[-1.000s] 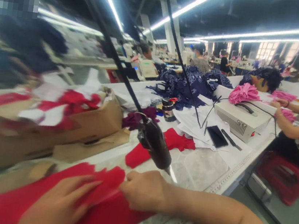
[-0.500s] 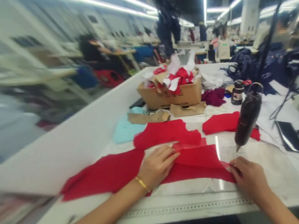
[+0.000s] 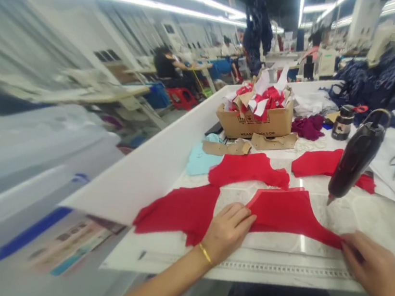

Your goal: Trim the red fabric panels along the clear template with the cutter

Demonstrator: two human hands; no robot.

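A cut red fabric piece [image 3: 280, 211] lies on the table in front of me, its curved edge facing the far right. My left hand [image 3: 231, 227] pinches its left end between thumb and fingers; a yellow bracelet circles that wrist. The narrow right end is pinched by my right hand [image 3: 371, 263], whose fingertips are partly hidden. Beyond that end hangs a black tool [image 3: 356, 159] with a pointed tip, apart from both hands. Left of my left hand rests a stack of red fabric pieces [image 3: 178, 208]. Other red pieces [image 3: 248, 172] lie just behind.
A cardboard box [image 3: 254, 126] of red and white scraps stands at the back, beside brown card strips [image 3: 274, 141] and light blue fabric [image 3: 203, 161]. A measuring tape [image 3: 269, 266] runs along the front edge. A white side panel [image 3: 152, 161] bounds the left. A dark jar [image 3: 342, 123] stands behind.
The red piece, earlier overlapping another red layer with a folded-looking edge, now lies as one flatter shape, apart from the stack at left. The camera view has shifted left.
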